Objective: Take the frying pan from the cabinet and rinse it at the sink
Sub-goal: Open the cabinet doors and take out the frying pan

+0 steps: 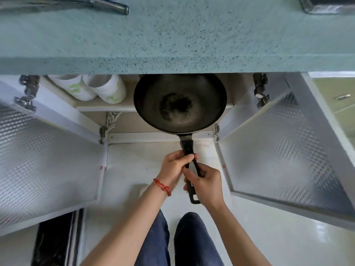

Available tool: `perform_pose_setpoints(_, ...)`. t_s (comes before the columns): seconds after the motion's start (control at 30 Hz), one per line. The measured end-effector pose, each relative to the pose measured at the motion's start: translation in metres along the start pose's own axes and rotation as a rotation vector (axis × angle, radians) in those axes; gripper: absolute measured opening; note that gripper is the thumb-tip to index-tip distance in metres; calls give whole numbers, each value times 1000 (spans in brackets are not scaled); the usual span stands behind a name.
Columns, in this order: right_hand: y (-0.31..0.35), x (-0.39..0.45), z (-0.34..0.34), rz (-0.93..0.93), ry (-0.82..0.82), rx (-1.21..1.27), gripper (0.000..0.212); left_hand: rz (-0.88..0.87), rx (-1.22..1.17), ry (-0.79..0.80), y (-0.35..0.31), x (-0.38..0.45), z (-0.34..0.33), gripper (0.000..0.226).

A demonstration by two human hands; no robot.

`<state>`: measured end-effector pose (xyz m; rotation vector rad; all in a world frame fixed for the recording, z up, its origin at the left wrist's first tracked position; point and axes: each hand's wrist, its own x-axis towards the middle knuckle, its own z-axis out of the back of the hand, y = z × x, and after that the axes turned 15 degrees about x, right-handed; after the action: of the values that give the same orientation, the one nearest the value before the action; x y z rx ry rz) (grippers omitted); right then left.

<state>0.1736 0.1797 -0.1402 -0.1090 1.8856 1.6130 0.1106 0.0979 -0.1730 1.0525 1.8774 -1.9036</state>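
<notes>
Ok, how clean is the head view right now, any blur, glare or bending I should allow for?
Head view: frying pan and both hands, left hand and right hand, are fairly sharp; wide-angle bending splays the cabinet doors outward; mild glare on the floor at lower right; the faucet at the top edge looks soft.

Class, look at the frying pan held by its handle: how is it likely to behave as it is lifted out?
The frying pan looks like dark metal, so probably rigid and heavy. Its wide bowl sits far beyond the left hand and right hand, so it likely tips downward; both hands on the handle suggest that.
</notes>
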Motion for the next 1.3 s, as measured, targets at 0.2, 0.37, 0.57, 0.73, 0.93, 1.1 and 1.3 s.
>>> perform_pose_setpoints(0.2, 25, -71, 13, -95, 29, 10, 20, 100, -4, -54, -6, -75, -13, 17)
perform_pose_setpoints(0.37, 51, -135, 27, -180, 50, 35, 21, 165, 19, -60, -17, -146, -27, 12)
perform_pose_setpoints(0.57, 58, -191, 38, -219, 6, 27, 22, 227, 80, 5, -21, -200, -37, 13)
perform_pose_setpoints(0.73, 53, -219, 33, -263, -96, 152, 23, 295, 188, 78, -22, -219, -35, 15)
perform_pose_setpoints(0.93, 35, -248, -7, -302, -307, 315, 24, 369, 356, 281, -13, -224, -5, 17)
perform_pose_setpoints(1.1, 17, -276, -54, -315, -508, 494, 27, 432, 541, 416, -7, -232, 26, 21)
perform_pose_setpoints(1.3, -2, -312, -86, -355, -704, 665, 20, 508, 729, 535, 6, -256, 42, 23)
